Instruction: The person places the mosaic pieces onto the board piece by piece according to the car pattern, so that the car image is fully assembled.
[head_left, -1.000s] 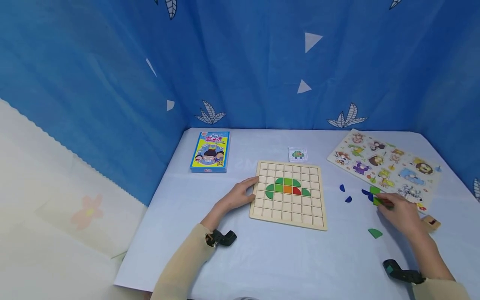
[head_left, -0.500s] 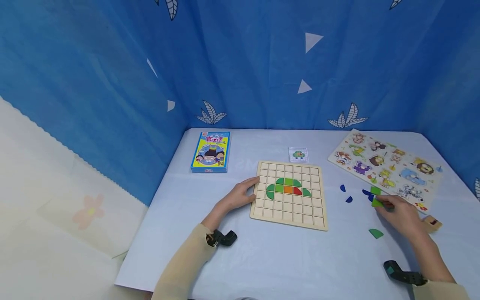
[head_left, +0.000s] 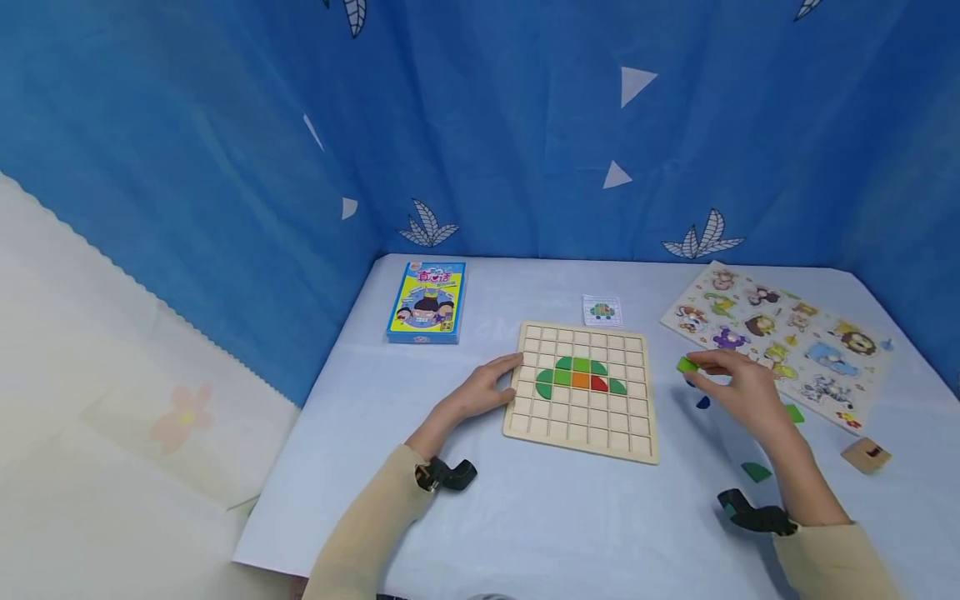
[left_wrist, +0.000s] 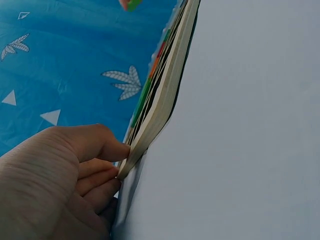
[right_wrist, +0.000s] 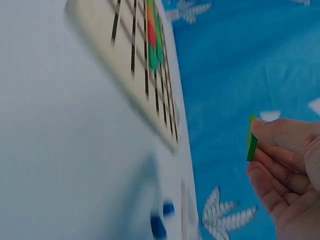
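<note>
Between the thumb and fingers of my right hand point(head_left: 750, 396) is a light-green square tile point(head_left: 686, 365), lifted above the table to the right of the gridded wooden board point(head_left: 577, 433); the tile point(right_wrist: 252, 138) appears edge-on in the right wrist view. My left hand point(head_left: 476, 393) touches the board's left edge, its thumb and fingertips resting there in the left wrist view. Green, orange and red pieces point(head_left: 581, 380) lie in the board's middle cells. Beneath the right hand a blue piece point(head_left: 702, 402) shows, another partly hidden. A green quarter-circle piece point(head_left: 756, 472) lies nearer me.
A small pattern card point(head_left: 602, 311) lies behind the board. An animal picture board point(head_left: 780, 342) is at the back right, with a light-green tile point(head_left: 793, 413) by its edge and a wooden block point(head_left: 866, 455) nearby. A yellow-blue box point(head_left: 426, 303) stands at the back left.
My right hand has moved left from the pieces beside the animal board, and the light-green tile has been lifted with it. My left hand has stayed at the gridded board's edge.
</note>
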